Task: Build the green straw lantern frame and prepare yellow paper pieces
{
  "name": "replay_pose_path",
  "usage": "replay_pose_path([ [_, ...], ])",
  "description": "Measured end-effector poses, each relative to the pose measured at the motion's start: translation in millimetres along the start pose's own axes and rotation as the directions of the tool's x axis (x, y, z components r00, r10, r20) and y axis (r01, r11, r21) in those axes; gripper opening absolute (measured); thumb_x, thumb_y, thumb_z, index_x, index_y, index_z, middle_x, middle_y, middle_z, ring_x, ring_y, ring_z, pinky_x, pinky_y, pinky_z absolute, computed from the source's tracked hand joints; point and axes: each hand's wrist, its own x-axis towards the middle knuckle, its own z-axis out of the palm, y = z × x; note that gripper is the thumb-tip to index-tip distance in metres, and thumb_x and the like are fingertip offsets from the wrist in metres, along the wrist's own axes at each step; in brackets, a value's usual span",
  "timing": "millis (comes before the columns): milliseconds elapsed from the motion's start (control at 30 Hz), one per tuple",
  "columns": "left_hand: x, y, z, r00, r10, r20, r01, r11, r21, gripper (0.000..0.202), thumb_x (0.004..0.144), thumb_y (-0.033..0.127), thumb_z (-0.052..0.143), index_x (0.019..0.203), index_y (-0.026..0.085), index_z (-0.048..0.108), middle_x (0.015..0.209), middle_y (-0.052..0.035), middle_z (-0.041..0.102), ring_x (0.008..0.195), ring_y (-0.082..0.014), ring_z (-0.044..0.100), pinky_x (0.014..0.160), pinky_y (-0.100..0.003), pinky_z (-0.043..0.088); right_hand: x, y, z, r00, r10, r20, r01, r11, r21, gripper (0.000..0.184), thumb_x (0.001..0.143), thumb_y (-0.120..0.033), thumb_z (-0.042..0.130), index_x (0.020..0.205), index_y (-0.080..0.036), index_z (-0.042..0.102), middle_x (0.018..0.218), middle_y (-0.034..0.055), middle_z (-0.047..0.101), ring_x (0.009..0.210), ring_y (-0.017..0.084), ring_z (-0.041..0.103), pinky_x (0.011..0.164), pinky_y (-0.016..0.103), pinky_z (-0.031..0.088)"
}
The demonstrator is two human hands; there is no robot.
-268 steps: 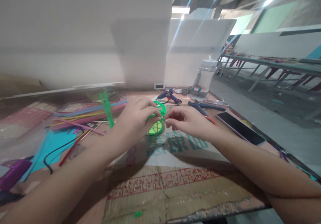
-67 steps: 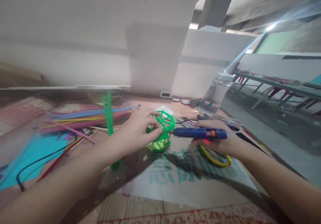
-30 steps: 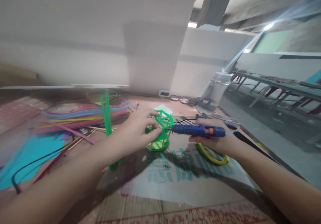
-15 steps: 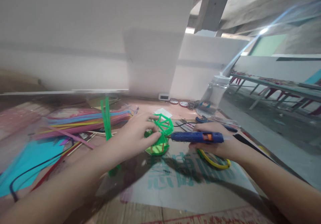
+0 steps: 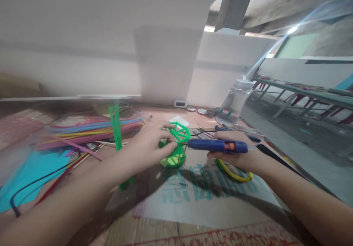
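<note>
At the middle of the table stands a small green craft frame (image 5: 180,132), built of thin sticks over a flat green base with short brown posts. My left hand (image 5: 154,139) grips it from the left, thumb and fingers closed on its side. A blue hot glue gun (image 5: 215,145) with an orange part lies in my right hand (image 5: 237,159), its nozzle pointing left and at or very near the frame. My right fingers wrap round the gun, partly hidden behind it. Below that hand is a yellow-and-green ring (image 5: 237,176).
Colourful strips (image 5: 93,130) and blue sheets (image 5: 33,176) lie at left, near upright green strips (image 5: 116,128). A clear bottle (image 5: 237,99), a small digital clock (image 5: 180,103) and pliers stand or lie toward the back. A black cord runs at left.
The view has tipped slightly. The glue gun and both hands keep nearly the same places, with the nozzle still by the green frame.
</note>
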Motion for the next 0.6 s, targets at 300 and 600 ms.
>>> replay_pose_path([
  [300,-1.1,-1.6,2.1,1.0,0.012,-0.004,-0.012,1.0,-0.007,0.031,0.095,0.038,0.054,0.073,0.021,0.069,0.123,-0.0075,0.065,0.121,-0.0288,0.056,0.105,-0.049,0.042,0.7,-1.6,-0.4,0.999,0.022,-0.026,-0.021,0.999,0.031,0.037,0.083,-0.052,0.075,0.073,-0.02,0.061,0.064,-0.0021,0.061,0.058,0.013,0.053,0.054,0.025,0.037],
  [600,-0.7,-1.8,1.7,1.0,0.007,-0.005,-0.007,1.0,0.008,0.029,0.095,0.037,0.053,0.076,0.022,0.07,0.121,-0.0094,0.066,0.117,-0.0291,0.057,0.101,-0.049,0.044,2.5,-8.1,-10.5,0.994,0.11,-0.012,-0.102,0.949,0.297,0.034,0.08,-0.047,0.077,0.07,-0.02,0.059,0.063,-0.0015,0.056,0.057,0.012,0.049,0.051,0.025,0.038],
])
